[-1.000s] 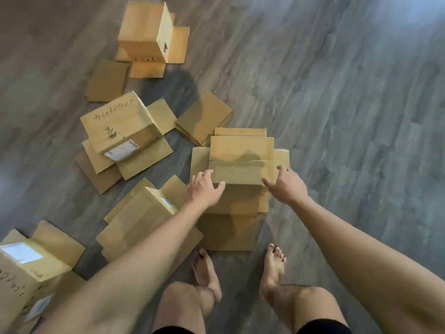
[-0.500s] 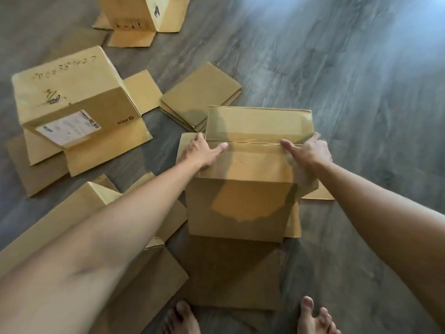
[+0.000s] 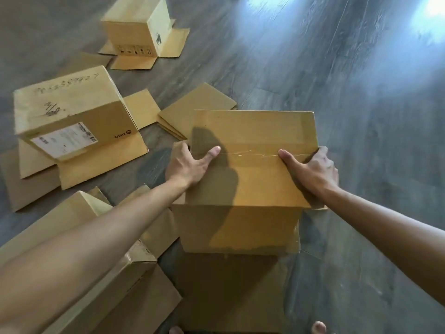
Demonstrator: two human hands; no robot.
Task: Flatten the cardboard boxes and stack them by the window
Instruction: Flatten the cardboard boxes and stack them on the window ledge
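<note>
A brown cardboard box (image 3: 250, 184) stands upside down on the floor in front of me, its taped seam facing up and its lower flaps spread out. My left hand (image 3: 186, 165) grips the box's left top edge, thumb lying along the seam. My right hand (image 3: 313, 168) grips the right top edge, thumb on the seam too. A flat pile of cardboard (image 3: 192, 109) lies just behind the box.
Three more upturned boxes with splayed flaps stand to the left: one with a white label (image 3: 72, 116), one farther back (image 3: 137, 27), one under my left forearm (image 3: 108, 273). Grey wood floor (image 3: 361, 92) stretches to the right with bright window glare.
I have bent closer to the box. Both hands moved from reaching over it to gripping its top side edges, thumbs on the tape seam.
</note>
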